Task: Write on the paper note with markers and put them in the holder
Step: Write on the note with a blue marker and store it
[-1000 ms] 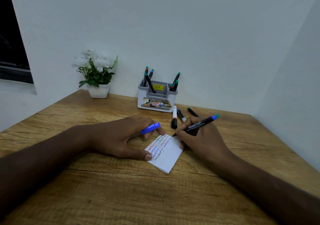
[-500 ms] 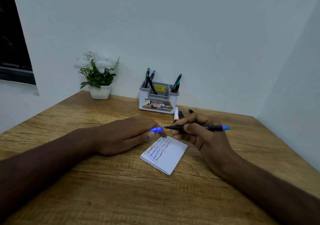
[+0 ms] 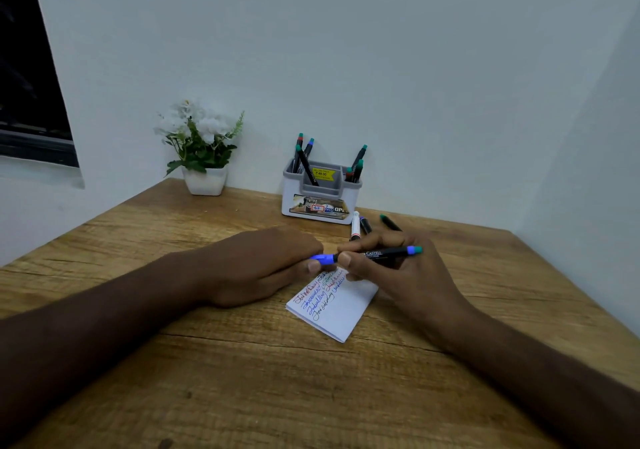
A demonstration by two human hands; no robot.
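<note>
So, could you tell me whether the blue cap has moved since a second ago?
Yes. The blue cap in the left hand now meets the marker tip, above the paper note top edge.

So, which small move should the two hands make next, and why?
Probably push the blue cap in the left hand fully onto the black marker held by the right hand: cap and marker are lined up and meeting above the written white paper note.

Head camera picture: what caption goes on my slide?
Two hands push a blue cap onto a black marker above the paper note.
</note>
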